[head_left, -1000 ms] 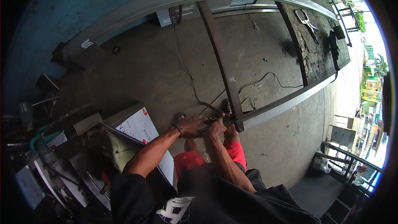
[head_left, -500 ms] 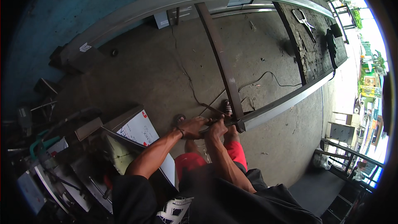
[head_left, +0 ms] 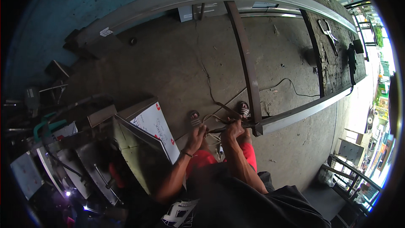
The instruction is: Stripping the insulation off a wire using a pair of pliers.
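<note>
At the near corner of the steel frame [head_left: 253,80], your left hand [head_left: 196,134] and right hand [head_left: 233,129] both close around a dark tool [head_left: 219,129]; next, steady its tip at the joint.

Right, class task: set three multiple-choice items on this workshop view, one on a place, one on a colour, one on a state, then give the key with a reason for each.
1. Where are both hands working?
A. at the corner of the metal frame
B. on the far workbench
C. inside the white box

2. What colour are the person's shorts?
A. blue
B. red
C. yellow

3. How does the cable lie?
A. coiled on a hook
B. loose across the concrete floor
C. wound round the frame

Key: A, the left hand and right hand meet beside the frame corner; B, red cloth shows below the wrists; B, the thin dark line snakes over bare concrete.
</note>
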Demonstrator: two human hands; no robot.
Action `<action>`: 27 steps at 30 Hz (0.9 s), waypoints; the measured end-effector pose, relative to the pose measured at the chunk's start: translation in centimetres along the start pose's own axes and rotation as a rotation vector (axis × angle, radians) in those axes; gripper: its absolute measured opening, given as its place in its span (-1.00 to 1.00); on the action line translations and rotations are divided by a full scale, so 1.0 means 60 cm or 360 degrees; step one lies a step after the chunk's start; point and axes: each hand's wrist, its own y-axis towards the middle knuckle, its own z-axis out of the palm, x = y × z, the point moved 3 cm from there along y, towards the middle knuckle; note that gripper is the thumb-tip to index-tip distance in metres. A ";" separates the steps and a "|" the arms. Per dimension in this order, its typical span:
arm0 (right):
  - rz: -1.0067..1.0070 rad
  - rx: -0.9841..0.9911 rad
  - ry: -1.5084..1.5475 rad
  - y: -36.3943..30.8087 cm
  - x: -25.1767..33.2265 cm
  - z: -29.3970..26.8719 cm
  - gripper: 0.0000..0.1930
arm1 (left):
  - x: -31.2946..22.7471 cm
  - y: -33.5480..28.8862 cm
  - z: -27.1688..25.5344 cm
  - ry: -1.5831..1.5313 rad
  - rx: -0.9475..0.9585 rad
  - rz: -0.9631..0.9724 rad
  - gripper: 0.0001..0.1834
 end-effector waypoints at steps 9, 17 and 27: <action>0.0122 -0.0090 0.0030 0.020 -0.019 -0.002 -0.64 | 0.134 -0.002 0.035 0.0429 -0.0314 0.0113 -0.57; 0.0262 -0.0106 -0.0128 0.005 -0.002 -0.001 -0.61 | 0.212 0.031 0.024 0.0478 -0.0171 -0.0097 -0.36; -0.0024 0.0236 -0.0039 0.050 -0.053 -0.010 -0.66 | 0.168 0.071 0.026 0.1948 -0.0992 0.0884 -0.58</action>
